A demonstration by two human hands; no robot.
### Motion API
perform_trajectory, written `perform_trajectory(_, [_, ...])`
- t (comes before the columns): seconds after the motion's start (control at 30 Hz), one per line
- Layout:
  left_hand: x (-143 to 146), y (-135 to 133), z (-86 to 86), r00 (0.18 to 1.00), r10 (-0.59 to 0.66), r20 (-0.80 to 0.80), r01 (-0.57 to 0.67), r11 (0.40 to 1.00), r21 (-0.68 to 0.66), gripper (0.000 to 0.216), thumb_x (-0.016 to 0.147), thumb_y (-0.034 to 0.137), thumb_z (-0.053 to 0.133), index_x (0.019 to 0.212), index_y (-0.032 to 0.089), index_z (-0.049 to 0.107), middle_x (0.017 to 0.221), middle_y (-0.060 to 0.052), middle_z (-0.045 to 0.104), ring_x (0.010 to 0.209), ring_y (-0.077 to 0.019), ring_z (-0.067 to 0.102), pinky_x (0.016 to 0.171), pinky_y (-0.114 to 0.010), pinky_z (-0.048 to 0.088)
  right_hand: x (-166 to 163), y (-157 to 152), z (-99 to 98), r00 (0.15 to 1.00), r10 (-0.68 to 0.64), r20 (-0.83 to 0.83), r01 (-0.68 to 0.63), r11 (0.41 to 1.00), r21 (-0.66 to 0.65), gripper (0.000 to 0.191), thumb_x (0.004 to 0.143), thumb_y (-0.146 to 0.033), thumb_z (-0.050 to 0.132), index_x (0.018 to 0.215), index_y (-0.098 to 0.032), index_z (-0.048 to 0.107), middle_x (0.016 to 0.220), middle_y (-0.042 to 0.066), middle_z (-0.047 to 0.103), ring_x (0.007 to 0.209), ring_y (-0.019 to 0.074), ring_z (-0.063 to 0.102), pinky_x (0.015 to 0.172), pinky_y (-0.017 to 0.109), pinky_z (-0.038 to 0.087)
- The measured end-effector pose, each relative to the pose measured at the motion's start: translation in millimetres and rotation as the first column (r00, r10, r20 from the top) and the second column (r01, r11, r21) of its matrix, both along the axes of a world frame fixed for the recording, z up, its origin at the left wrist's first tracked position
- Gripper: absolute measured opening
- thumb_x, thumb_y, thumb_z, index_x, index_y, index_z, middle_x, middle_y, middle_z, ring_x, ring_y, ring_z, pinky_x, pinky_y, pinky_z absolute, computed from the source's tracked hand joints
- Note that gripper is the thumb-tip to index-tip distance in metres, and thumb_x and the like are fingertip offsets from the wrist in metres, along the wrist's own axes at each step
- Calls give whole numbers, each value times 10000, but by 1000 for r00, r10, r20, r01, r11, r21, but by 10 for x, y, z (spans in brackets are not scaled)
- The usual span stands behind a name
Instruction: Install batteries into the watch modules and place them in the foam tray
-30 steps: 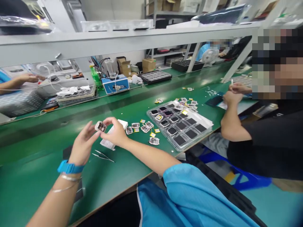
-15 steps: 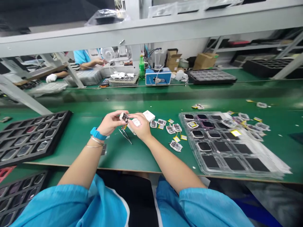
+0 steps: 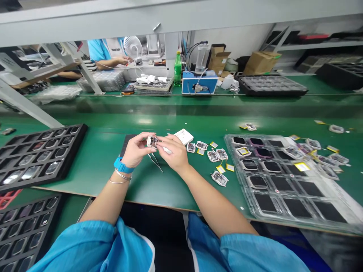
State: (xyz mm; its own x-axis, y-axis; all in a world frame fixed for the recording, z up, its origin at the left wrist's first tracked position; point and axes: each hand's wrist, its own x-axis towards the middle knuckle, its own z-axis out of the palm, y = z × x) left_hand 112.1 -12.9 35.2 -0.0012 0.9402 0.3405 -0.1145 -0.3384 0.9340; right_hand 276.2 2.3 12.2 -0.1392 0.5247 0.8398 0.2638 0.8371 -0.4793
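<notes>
A small square watch case (image 3: 152, 141) is held up over the green table (image 3: 159, 181) between both hands. My left hand (image 3: 135, 150) grips its left side with curled fingers. My right hand (image 3: 174, 152) pinches its right side. A pair of tweezers (image 3: 155, 161) lies on the table just below the hands. A white box (image 3: 183, 136) sits right behind my right hand. Several loose watch cases (image 3: 211, 155) and yellow tabs lie to the right of it.
A clear tray (image 3: 283, 177) with watch cases and dark pockets lies at right. Black trays (image 3: 36, 155) of parts sit at left and lower left. Across the belt stand a blue device (image 3: 199, 82), a green bottle (image 3: 177, 70), boxes, and a co-worker's arm (image 3: 110, 62).
The view has swung left from the co-worker at right to face the table squarely. Both hands stay on the watch case, now closer together around it.
</notes>
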Motion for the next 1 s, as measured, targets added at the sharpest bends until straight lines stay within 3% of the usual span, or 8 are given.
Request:
perform_trajectory(0.23, [1,56,-96,999,-9,-41,10,1000,9,509,465,234,953,925,211,739,956,-39,684,898,-193,653,831,-337,552,-7,10,-87,998,-31,51,36,993,-110,163,874,-231,590,817,-273,737,1021,28,773,903,210,693,1032,530,506])
perform_trajectory(0.43, [-76,153,-202,997,-36,-71,35,999,-24,531,485,325,949,940,192,708,978,-58,678,924,-219,656,876,-392,555,-87,55,-152,979,-110,170,126,988,-86,163,883,-244,562,809,-271,705,996,23,771,934,204,710,1028,500,521])
perform_trajectory(0.6, [-355,156,-159,988,-138,65,146,977,-153,625,520,297,936,1083,205,682,1056,-56,692,943,-201,679,914,-378,556,-273,23,10,973,-83,216,111,986,-123,142,885,-233,542,823,-247,669,980,37,762,947,198,703,1055,471,484])
perform_trajectory(0.67, [-549,126,-104,966,-204,158,236,945,-226,672,550,302,923,1163,238,655,1078,-49,695,947,-213,699,864,-372,583,-251,36,101,967,-147,209,181,971,-158,157,899,-257,529,835,-241,671,984,46,761,954,207,698,1017,453,496])
perform_trajectory(0.77, [-883,67,-27,927,-300,227,357,891,-280,594,619,329,889,1162,248,662,1126,-62,704,1034,-268,704,873,-408,595,-51,123,180,873,-368,320,447,866,-223,184,895,-260,529,850,-214,701,940,84,760,912,244,692,902,436,517])
perform_trajectory(0.83, [-1090,42,-4,912,-331,243,393,874,-285,544,652,329,871,1152,243,674,1164,-71,704,1085,-289,693,923,-433,581,104,204,188,721,-459,520,646,716,-264,175,852,-183,550,832,-187,724,875,112,755,889,276,693,905,463,494])
perform_trajectory(0.93, [-1311,58,-21,899,-340,274,416,858,-301,550,662,310,864,1173,236,678,1175,-77,705,1088,-287,695,955,-424,569,131,269,220,535,-422,732,811,500,-305,154,754,-86,603,768,-155,740,822,151,744,929,334,692,932,512,461])
perform_trajectory(1.0, [-1380,107,-57,891,-342,298,431,843,-321,556,658,287,865,1179,225,680,1147,-78,714,1061,-270,705,942,-391,574,-66,249,289,618,-389,684,758,527,-385,130,757,-122,636,796,-165,753,875,138,755,960,324,691,937,496,469])
